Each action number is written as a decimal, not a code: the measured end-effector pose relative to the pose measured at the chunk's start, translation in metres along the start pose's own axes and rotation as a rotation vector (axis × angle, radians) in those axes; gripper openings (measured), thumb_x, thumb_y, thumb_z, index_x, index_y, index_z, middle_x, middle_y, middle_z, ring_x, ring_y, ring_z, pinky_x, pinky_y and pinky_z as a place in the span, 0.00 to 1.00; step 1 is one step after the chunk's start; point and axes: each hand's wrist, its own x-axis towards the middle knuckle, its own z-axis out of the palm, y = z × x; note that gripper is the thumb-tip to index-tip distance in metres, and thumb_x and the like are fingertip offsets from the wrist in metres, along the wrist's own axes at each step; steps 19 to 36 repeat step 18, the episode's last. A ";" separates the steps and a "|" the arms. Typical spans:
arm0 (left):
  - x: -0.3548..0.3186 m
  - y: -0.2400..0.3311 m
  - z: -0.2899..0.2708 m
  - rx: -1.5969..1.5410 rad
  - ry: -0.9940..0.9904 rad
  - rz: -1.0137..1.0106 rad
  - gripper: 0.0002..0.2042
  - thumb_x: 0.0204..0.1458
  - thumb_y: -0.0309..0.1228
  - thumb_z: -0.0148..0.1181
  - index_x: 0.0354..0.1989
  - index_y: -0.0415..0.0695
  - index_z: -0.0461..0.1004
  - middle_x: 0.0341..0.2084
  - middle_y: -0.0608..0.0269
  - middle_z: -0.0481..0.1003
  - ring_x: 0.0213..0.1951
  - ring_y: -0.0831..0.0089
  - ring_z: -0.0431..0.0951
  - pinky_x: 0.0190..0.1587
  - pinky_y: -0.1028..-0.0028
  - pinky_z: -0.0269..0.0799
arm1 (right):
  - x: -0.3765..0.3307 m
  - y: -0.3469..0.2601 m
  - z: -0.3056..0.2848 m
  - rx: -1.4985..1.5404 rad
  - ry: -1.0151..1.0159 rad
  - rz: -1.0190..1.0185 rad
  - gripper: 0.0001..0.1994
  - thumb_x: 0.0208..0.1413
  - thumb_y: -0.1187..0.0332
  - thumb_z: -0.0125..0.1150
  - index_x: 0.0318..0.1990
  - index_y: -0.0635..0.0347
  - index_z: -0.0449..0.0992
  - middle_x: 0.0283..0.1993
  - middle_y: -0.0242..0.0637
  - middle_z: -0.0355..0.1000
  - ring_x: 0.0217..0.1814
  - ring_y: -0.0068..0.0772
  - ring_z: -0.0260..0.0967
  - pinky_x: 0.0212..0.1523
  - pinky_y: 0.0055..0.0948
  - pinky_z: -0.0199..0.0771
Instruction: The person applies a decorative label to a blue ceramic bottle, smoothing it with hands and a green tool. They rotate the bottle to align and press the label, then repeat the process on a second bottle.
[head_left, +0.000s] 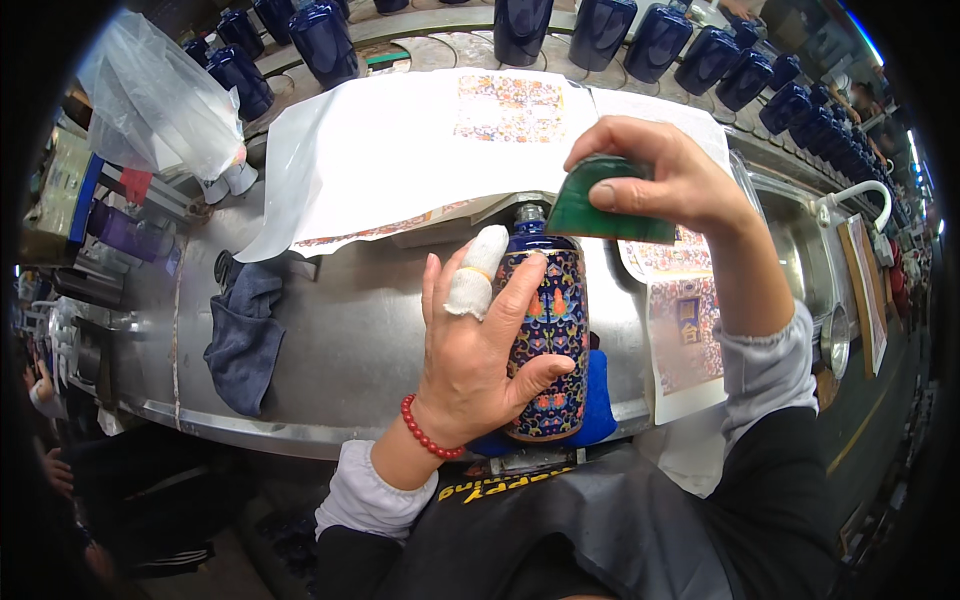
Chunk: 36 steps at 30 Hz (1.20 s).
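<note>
A dark blue bottle with a colourful floral pattern lies neck away from me on a blue cloth. My left hand lies on its left side, fingers spread and stretched out, with the index finger and thumb touching the patterned surface. A white cloth cover wraps one of that hand's fingers. Above and to the right of the bottle's neck, my right hand grips a flat green scraper between thumb and fingers. The scraper is apart from the patterned body.
White sheets with printed patterns cover the far side of the metal table. A patterned sheet hangs at the right. Plain blue bottles line a conveyor behind. A dark cloth and plastic bag are left.
</note>
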 end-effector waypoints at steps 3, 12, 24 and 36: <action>0.003 0.002 -0.001 -0.039 0.011 -0.019 0.39 0.56 0.63 0.56 0.67 0.45 0.68 0.64 0.39 0.65 0.65 0.42 0.62 0.69 0.38 0.42 | -0.029 0.000 0.017 -0.073 0.230 0.028 0.16 0.58 0.64 0.67 0.50 0.63 0.76 0.42 0.34 0.77 0.44 0.22 0.73 0.46 0.24 0.74; -0.001 0.008 -0.010 0.144 -0.067 -0.027 0.36 0.56 0.65 0.53 0.64 0.50 0.74 0.64 0.41 0.66 0.66 0.44 0.60 0.72 0.40 0.36 | -0.083 -0.005 0.071 -0.120 0.473 0.104 0.15 0.62 0.71 0.63 0.54 0.65 0.73 0.45 0.34 0.75 0.47 0.22 0.73 0.49 0.23 0.72; -0.001 0.012 -0.008 0.170 -0.020 0.002 0.36 0.56 0.65 0.53 0.64 0.51 0.74 0.65 0.40 0.65 0.67 0.44 0.59 0.71 0.39 0.34 | -0.089 -0.004 0.079 -0.159 0.572 0.050 0.15 0.59 0.70 0.65 0.52 0.65 0.75 0.41 0.40 0.78 0.40 0.30 0.78 0.42 0.27 0.76; -0.001 0.012 -0.008 0.170 -0.020 0.002 0.36 0.56 0.65 0.53 0.64 0.51 0.74 0.65 0.40 0.65 0.67 0.44 0.59 0.71 0.39 0.34 | -0.089 -0.004 0.079 -0.159 0.572 0.050 0.15 0.59 0.70 0.65 0.52 0.65 0.75 0.41 0.40 0.78 0.40 0.30 0.78 0.42 0.27 0.76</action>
